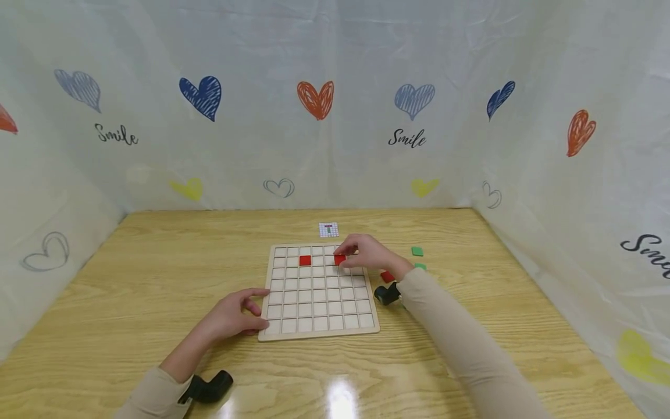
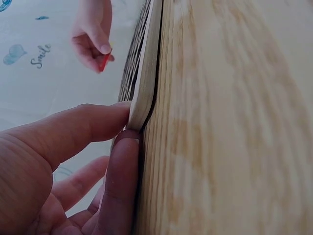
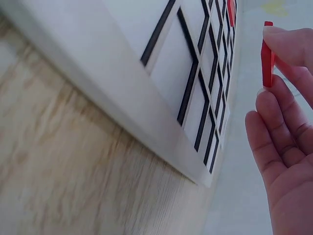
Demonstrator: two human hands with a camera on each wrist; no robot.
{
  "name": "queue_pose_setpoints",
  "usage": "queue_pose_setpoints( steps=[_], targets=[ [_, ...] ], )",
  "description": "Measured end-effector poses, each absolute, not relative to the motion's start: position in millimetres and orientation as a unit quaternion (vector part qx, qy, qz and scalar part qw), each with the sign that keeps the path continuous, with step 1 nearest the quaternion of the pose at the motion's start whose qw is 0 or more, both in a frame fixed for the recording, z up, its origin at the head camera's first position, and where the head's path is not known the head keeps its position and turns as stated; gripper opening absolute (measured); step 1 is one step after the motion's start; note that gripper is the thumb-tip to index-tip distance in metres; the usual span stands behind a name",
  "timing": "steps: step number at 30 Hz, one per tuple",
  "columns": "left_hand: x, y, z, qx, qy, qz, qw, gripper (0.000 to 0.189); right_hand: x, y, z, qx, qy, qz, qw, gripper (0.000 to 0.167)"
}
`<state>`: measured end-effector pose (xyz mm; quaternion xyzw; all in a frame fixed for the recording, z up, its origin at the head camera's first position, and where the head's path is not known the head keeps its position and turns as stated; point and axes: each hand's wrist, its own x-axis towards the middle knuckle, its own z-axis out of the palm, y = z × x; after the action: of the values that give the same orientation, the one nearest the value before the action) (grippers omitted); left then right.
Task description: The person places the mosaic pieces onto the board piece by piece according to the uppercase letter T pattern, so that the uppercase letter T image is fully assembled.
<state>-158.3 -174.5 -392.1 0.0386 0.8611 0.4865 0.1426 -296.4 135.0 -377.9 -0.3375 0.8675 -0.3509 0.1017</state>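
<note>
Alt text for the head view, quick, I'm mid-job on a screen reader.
The right hand holds a red tile at the far right of a grid board; the left hand holds its left edge. Another red tile sits further left in the grid. A patterned card lies beyond, with green tiles and a third red tile at right.

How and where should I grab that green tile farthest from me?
Probably pinch the green tile by two opposite edges, coming down from above, to the right of the board: it lies flat on the table, apart from the nearer green tile, leaving its edges reachable.
</note>
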Motion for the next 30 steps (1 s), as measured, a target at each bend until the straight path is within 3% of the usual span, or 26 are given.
queue_pose_setpoints(
  steps=[30],
  targets=[
    [-160, -174, -393, 0.024, 0.862, 0.485, 0.148, 0.065, -312, 85, -384, -0.335, 0.87, -0.333, 0.144, 0.022]
  ],
)
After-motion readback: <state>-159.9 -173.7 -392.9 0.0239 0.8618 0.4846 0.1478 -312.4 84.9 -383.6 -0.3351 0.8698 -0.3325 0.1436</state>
